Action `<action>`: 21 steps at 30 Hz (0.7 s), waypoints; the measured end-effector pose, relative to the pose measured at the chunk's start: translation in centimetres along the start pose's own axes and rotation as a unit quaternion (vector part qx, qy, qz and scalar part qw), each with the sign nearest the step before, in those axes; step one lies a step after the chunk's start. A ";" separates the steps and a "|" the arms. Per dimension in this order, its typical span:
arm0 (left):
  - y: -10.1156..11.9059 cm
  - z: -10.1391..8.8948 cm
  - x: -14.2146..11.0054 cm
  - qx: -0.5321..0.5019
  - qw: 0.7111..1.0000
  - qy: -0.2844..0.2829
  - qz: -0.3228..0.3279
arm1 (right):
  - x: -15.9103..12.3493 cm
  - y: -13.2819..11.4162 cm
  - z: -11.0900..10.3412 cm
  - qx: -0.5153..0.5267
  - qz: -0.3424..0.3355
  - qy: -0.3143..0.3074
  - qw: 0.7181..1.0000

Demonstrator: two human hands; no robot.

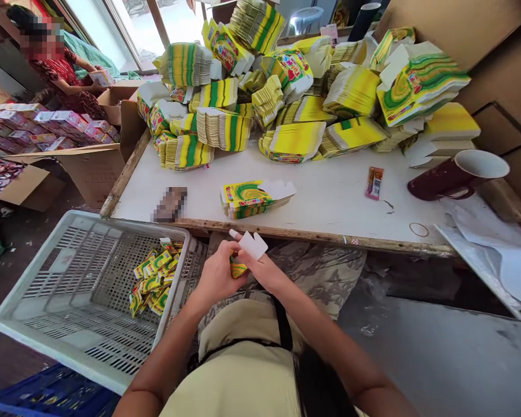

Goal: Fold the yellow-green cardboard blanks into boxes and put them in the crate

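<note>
Both my hands meet in front of my lap, just below the table's front edge. Between them is a small yellow and green carton (238, 267) with white end flaps standing up. My left hand (219, 269) wraps around its left side, and my right hand (258, 267) grips it from the right beside the flaps. The fingers cover most of the carton. On the table just beyond lies a short stack of flat yellow cartons (247, 200). Several filled-out yellow cartons (156, 275) lie in the light grey plastic crate (39, 289) to my left.
Bundles of flat cartons (226, 130) are heaped along the back of the white table (321, 202). A dark red mug (443, 179), a small wrapped packet (375, 183) and a rubber band (418, 230) lie at right. Another person (65, 75) works behind cardboard boxes (95, 174) at far left.
</note>
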State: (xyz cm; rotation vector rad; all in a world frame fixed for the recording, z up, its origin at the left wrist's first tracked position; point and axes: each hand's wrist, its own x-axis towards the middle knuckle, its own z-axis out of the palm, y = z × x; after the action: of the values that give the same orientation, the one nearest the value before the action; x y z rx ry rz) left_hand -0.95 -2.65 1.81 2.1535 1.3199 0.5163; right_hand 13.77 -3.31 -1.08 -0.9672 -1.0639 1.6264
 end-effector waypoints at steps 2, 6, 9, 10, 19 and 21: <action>-0.3 0.1 0.1 0.005 1.000 -0.017 -0.026 | -0.3 0.1 -0.1 -0.073 -0.056 -0.007 0.996; -1.3 0.8 0.4 0.018 0.999 0.028 0.011 | -0.6 0.3 -0.2 -0.222 -0.164 -0.003 0.961; -1.8 0.9 0.6 0.048 0.994 0.090 0.024 | -0.3 0.5 -0.6 -0.255 -0.208 0.047 0.943; -1.9 0.8 0.7 0.063 0.993 0.095 0.011 | -0.1 0.6 -0.9 -0.262 -0.219 0.063 0.938; -1.8 -1.5 0.4 0.060 0.997 0.027 -0.029 | 0.0 -1.2 -3.7 -0.392 -0.201 -0.061 0.896; -1.4 -1.9 0.6 0.069 0.998 0.010 -0.010 | -0.1 -2.0 -4.3 -0.395 -0.197 -0.092 0.893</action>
State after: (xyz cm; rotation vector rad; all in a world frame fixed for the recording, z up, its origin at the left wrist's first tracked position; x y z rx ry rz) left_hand -2.79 -1.10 2.43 2.2480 1.4250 0.4522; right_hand 18.29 -2.11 -0.50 -1.0086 -1.9916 0.9444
